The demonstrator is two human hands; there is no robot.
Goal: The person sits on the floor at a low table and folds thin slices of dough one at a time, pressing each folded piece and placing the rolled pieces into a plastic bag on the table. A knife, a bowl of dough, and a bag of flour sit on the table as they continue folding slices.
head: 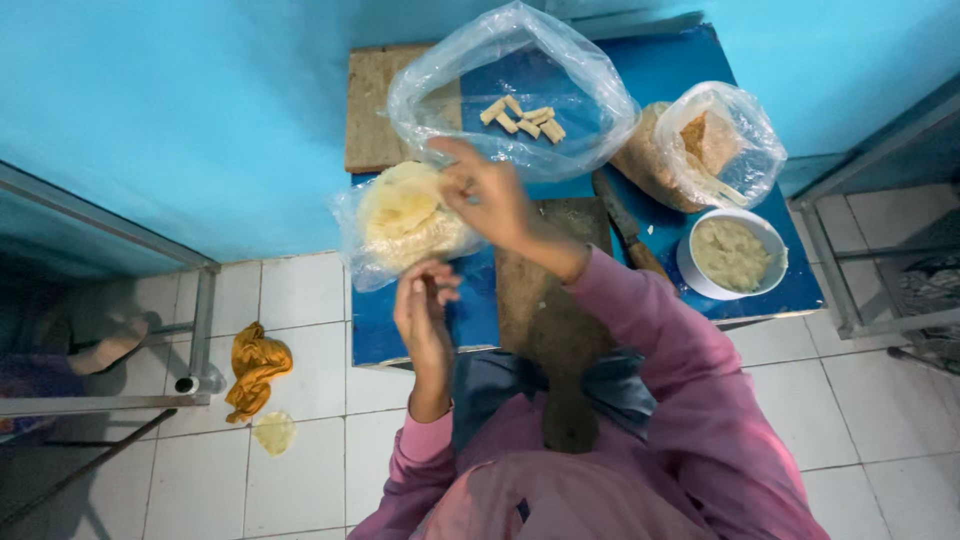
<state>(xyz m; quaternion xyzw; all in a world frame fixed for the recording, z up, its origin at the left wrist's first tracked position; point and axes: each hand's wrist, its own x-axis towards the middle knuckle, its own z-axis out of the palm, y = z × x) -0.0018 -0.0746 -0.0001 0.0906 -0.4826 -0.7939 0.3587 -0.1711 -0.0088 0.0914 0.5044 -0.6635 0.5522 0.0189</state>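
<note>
Wrapper stack (pixel 405 215) under outstretched right hand (pixel 495 200)

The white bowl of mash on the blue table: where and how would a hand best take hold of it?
Probably at the rim of the white bowl, on its near-right side. It stands upright and full of pale mash, so a pinch grip over the bare rim suits it. A clear bag of crumbs crowds the far side and a knife lies to its left.
</note>
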